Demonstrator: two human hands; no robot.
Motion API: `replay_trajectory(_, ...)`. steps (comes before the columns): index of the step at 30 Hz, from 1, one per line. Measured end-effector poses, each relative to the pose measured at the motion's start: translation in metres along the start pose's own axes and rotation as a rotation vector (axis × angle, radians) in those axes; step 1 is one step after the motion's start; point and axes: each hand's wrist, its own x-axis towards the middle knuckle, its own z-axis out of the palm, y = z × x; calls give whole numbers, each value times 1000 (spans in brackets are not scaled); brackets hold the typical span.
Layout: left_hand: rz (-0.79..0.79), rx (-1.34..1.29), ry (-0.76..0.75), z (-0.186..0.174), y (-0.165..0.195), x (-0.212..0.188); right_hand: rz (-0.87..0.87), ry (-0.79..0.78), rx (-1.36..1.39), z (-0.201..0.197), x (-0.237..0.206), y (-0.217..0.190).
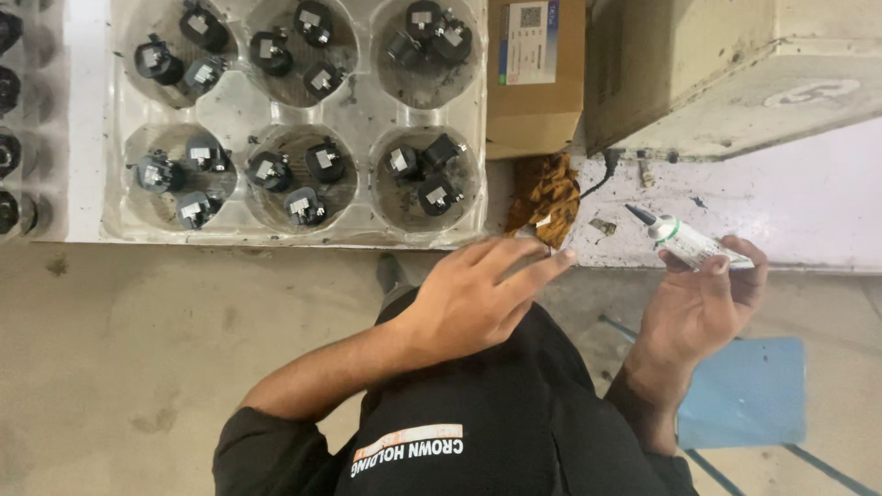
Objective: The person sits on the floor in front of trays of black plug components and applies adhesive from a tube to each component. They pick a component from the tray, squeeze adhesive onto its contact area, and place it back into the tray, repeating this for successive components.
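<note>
My right hand (700, 308) is closed around a small white tube (691, 242) with a green band and a dark pointed nozzle that aims up and left. My left hand (478, 296) is stretched out flat, palm down, holding nothing. Its fingertips reach the bench edge just below a crumpled brown rag (548, 191). The two hands are apart, with the tube to the right of the left fingertips. Left of the rag lies a clear plastic tray (360, 110) with six round wells, each holding three small black parts (420, 174) with silver tabs.
A cardboard box (536, 87) stands behind the rag. A large grey metal housing (698, 78) fills the top right above the white bench top (799, 197). Another tray of black parts (9, 147) shows at the left edge. A blue mat (746, 390) lies on the concrete floor.
</note>
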Motion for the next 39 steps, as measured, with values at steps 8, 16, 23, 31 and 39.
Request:
replay_trajectory(8,-269,159,-18,178,-115,45,-16,105,52,-22,-2,-9)
replay_trajectory(16,-92,615,-239,261,-200,60,14,189,-24,-34,-16,-20)
replay_trajectory(23,35,431,67,254,-198,51,5,159,-24,-41,-9,-16)
replay_trajectory(31,-102,461,-57,243,-187,47,29,114,-15,-39,4,-7)
replay_trajectory(39,98,317,47,147,-65,31,80,49,18,-28,17,2)
